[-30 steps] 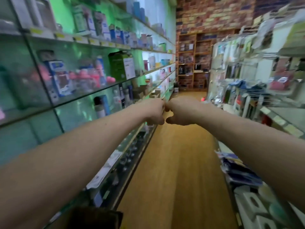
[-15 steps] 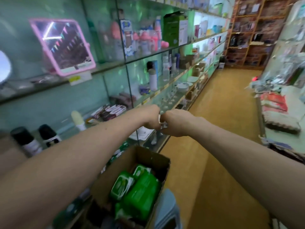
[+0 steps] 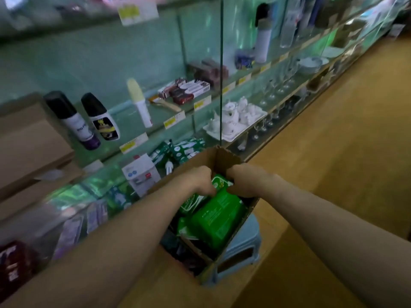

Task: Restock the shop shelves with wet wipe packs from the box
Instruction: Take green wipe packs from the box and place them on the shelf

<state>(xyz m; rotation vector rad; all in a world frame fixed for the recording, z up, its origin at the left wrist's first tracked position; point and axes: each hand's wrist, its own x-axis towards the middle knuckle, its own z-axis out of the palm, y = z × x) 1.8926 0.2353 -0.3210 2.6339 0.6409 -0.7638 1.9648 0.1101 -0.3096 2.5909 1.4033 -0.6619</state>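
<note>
The box [image 3: 224, 157] is plain brown cardboard, matt, with a ragged edge at its far rim. The wet wipe packs [image 3: 213, 221] in it are wrapped in green plastic film, glossy and creased. The stool [image 3: 243, 245] is pale blue plastic, smooth with a dull sheen. The shelves [image 3: 124, 121] and their upright divider [image 3: 221, 63] are greenish clear glass, smooth and reflective, with yellow paper price labels [image 3: 174, 120] along the front edges. The tea set [image 3: 235, 114] looks like glazed white ceramic, shiny. The stemmed glasses [image 3: 274, 90] are clear glass. The floor [image 3: 344, 152] looks like smooth yellowish wood or laminate, fairly matt.
</note>
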